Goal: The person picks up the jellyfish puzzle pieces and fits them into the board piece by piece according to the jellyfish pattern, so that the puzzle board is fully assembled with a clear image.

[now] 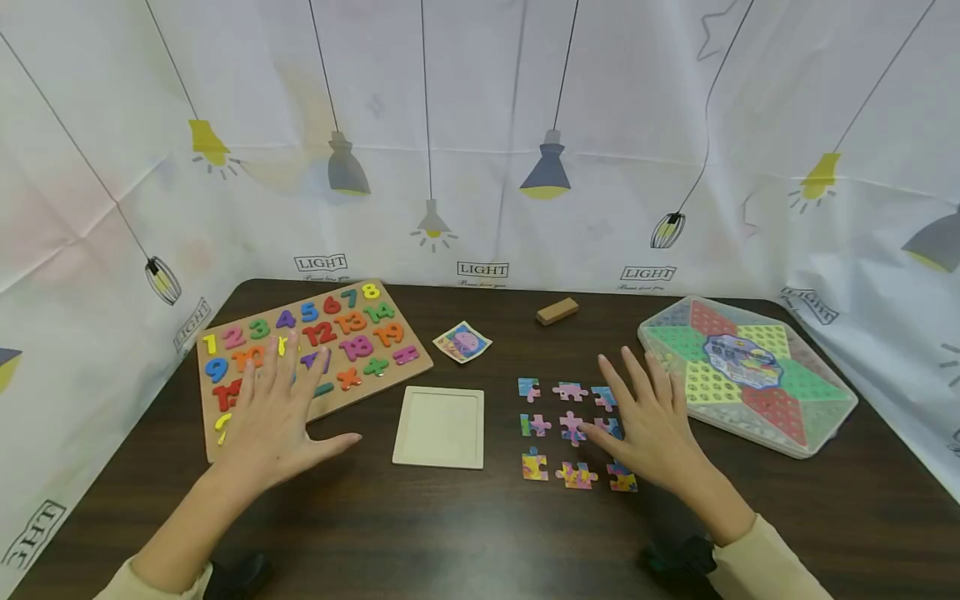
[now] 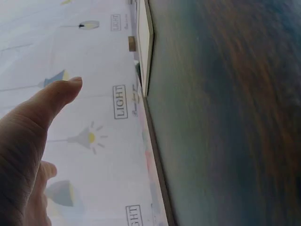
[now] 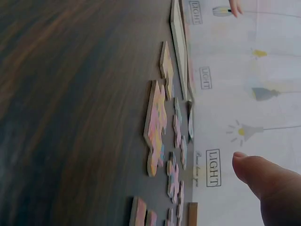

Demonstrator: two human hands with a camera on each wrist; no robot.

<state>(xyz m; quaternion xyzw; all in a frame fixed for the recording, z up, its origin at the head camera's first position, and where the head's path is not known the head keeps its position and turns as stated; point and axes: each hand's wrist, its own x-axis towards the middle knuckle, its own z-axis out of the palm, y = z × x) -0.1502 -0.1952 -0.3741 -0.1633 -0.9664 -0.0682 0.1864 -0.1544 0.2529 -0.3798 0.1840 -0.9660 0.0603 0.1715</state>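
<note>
My left hand (image 1: 270,421) hovers with fingers spread over the lower part of the number board (image 1: 408,360), holding nothing. My right hand (image 1: 651,421), fingers likewise spread, is over the right side of the jigsaw pieces (image 1: 577,476) and partly covers some of them. Several pieces lie apart in rows, pink, blue and yellow. Between the hands lies a pale square puzzle tray (image 1: 438,427) with a raised rim. In the left wrist view the left thumb (image 2: 56,96) points out above the table; the right thumb (image 3: 258,172) does so in the right wrist view.
Behind the tray lies a small picture card (image 1: 462,342). A wooden block (image 1: 557,312) sits near the table's back edge. At the right is a hexagonal board-game box (image 1: 750,375) with coloured triangles. A printed cloth (image 1: 480,100) hangs behind the dark table (image 1: 420,533).
</note>
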